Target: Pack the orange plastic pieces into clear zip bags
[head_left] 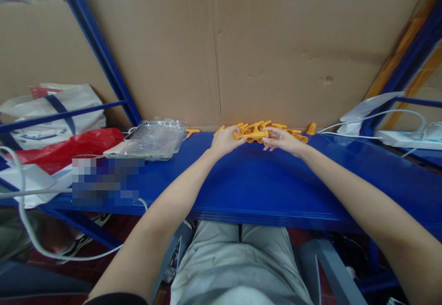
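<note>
The yellow-orange part, prob. plastic, is held roughly horiz., its long axis running L to R, just in front of a low pile of same-colour pcs. Its L end is a small round disc-like face, then comes a narrower neck, w/ a thicker cyl. body toward the R; finer detail's too small to tell. The pile's a loose jumble, w/ rod-like bits on top and rounder ends lower R.

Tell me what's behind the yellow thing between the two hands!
Behind the yellow thing are more yellow pieces, then a big cardboard sheet. The left hand, the right hand and the yellow thing cover some of those pieces, so their hidden parts can't be seen.
</note>
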Motion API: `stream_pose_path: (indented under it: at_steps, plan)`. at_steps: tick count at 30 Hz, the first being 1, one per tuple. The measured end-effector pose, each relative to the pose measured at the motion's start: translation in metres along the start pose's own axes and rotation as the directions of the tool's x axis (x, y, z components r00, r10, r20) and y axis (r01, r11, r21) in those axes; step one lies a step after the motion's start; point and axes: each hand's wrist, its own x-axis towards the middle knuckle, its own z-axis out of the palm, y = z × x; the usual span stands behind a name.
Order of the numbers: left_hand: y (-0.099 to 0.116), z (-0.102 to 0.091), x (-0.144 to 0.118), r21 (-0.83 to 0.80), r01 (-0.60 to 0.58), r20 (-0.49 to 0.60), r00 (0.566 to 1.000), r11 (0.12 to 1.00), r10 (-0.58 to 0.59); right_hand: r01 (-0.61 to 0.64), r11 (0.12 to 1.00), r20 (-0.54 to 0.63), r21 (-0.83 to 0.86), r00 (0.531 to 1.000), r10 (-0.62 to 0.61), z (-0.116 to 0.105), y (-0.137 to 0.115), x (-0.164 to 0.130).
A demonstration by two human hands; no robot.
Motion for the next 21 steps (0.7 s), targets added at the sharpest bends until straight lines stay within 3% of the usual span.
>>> stream_pose_path:
  at_steps: [6,21]
  plan:
    - [0.004,-0.003,-0.002,0.038,0.002,0.020,1.000,0.999,-0.003,0.067,0.998,-0.004,-0.014,0.998,-0.067,-0.004,0.004,0.001]
    - [0.009,-0.007,-0.003,0.055,0.033,0.051,0.998,0.998,-0.036,0.066,0.997,-0.010,-0.037,0.998,-0.067,-0.004,-0.005,-0.002]
